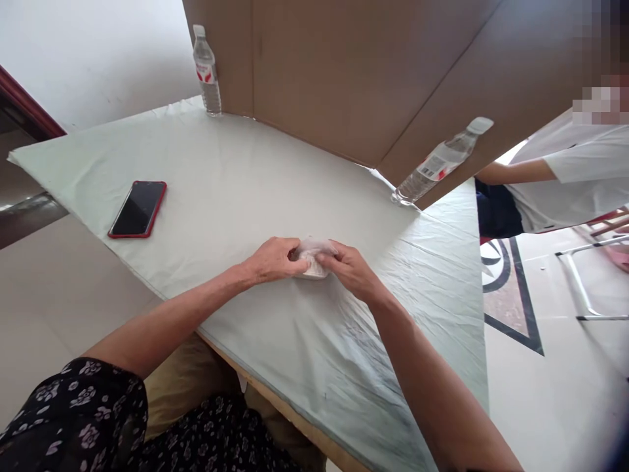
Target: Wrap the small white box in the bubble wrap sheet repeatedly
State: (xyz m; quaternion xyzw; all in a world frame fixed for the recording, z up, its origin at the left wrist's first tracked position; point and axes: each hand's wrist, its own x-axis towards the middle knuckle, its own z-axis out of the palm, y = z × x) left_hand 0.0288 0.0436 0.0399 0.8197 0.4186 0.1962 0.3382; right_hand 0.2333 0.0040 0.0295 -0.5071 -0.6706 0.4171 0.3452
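Head view: the phone lies by the worktop's near-left edge, clear of my work; a bottle perhaps braces the cardboard. My left hand and right hand, fingers nearly closed, pinch a whitish bundle inside the near edge, seemingly for even control. Another bottle stands beside the cardboard.

A brown panel stands on the cloth-covered desk. In front of the panel's left end is a clear bottle; in front of its right part, another bottle. Nearer than the panel, to its left, lies a red-cased phone. Right of the panel is a person in a white shirt.
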